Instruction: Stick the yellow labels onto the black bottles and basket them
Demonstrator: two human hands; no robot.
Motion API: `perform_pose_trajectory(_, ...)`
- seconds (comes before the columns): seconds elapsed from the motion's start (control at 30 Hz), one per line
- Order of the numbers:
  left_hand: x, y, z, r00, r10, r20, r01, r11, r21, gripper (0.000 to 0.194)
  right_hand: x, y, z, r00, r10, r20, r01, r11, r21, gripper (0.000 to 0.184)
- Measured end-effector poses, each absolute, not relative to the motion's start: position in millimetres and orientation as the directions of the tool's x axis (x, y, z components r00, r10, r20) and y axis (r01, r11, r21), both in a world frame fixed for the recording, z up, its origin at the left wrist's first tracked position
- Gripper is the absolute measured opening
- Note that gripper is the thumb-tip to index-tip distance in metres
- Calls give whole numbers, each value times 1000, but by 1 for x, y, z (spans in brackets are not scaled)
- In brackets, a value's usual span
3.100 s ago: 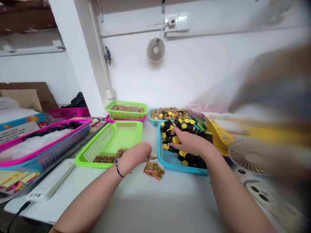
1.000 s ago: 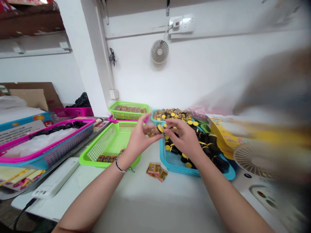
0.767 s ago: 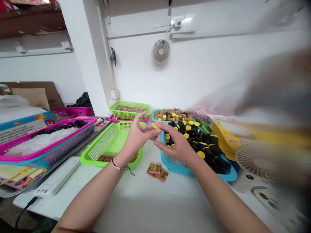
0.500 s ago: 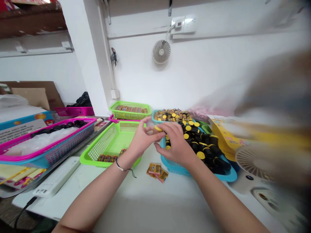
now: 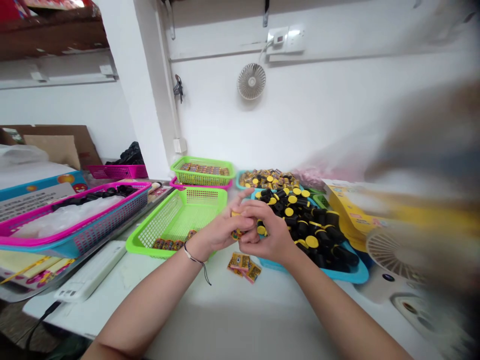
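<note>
My left hand (image 5: 221, 231) and my right hand (image 5: 272, 234) meet above the white table, fingers pinched together round one small yellow-capped black tube with a printed label (image 5: 240, 231); most of it is hidden by the fingers. Right behind my right hand stands a blue basket (image 5: 347, 274) heaped with black tubes with yellow caps (image 5: 307, 225). A few small orange printed labels (image 5: 243, 262) lie on the table just below my hands. Left of my hands is a green basket (image 5: 168, 225) with a short row of labelled tubes (image 5: 168, 244) at its near edge.
Behind stand a second green basket (image 5: 202, 176) and another blue basket (image 5: 270, 177) of small items. A pink-rimmed basket (image 5: 86, 222) and a white device (image 5: 90, 272) are at left. A small white fan (image 5: 390, 250) and yellow packaging (image 5: 352, 210) are at right, blurred.
My right hand took a tube out of the blue basket and my left lifted from the labels. Both hands met, then sank closer to the table, pinched on the tube.
</note>
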State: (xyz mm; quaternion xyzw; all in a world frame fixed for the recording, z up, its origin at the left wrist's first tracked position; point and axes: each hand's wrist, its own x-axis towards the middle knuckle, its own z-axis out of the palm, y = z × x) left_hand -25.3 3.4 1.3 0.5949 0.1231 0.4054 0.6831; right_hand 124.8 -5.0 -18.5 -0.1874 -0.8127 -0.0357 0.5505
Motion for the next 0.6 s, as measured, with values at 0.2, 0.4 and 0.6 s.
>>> perform_pose_trajectory(0.2,-25,0,6,495,795,350,-251,-254,934,94,134,-6,-12,-414,229,881,540,841,35,58)
perform_pose_trajectory(0.4,-31,-2,12,466,761,451,-93,-465,880,74,138,-4,-11,-472,132,871,598,774,207,52)
perform_pose_trajectory(0.6,-32,2,9,451,719,529,-151,-523,839,67,136,-4,-14,-481,90,872,595,764,250,52)
